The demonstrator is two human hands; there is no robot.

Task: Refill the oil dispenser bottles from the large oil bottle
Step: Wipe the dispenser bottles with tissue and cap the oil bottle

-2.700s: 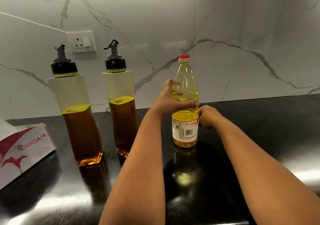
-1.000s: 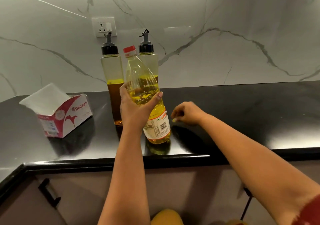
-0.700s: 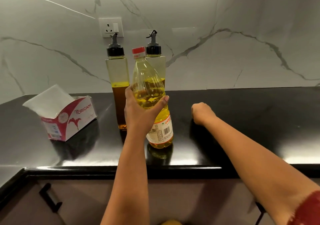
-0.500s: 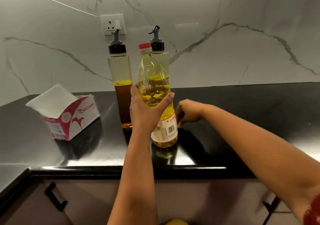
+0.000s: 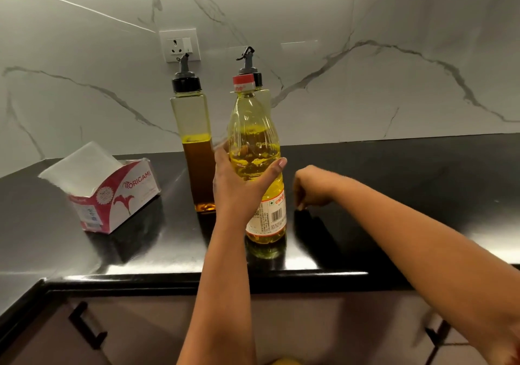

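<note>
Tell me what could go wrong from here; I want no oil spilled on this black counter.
The large oil bottle stands close to the counter edge, held only by the left hand; a slip could send it off. Its red cap is on, as are the dispenser bottle spouts, so pouring now would spill. The second dispenser stands right behind and could be knocked. The right hand holds nothing.

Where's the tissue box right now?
In the head view the tissue box sits on the left of the black counter, apart from the left dispenser bottle, which stands to its right below the wall socket.
</note>
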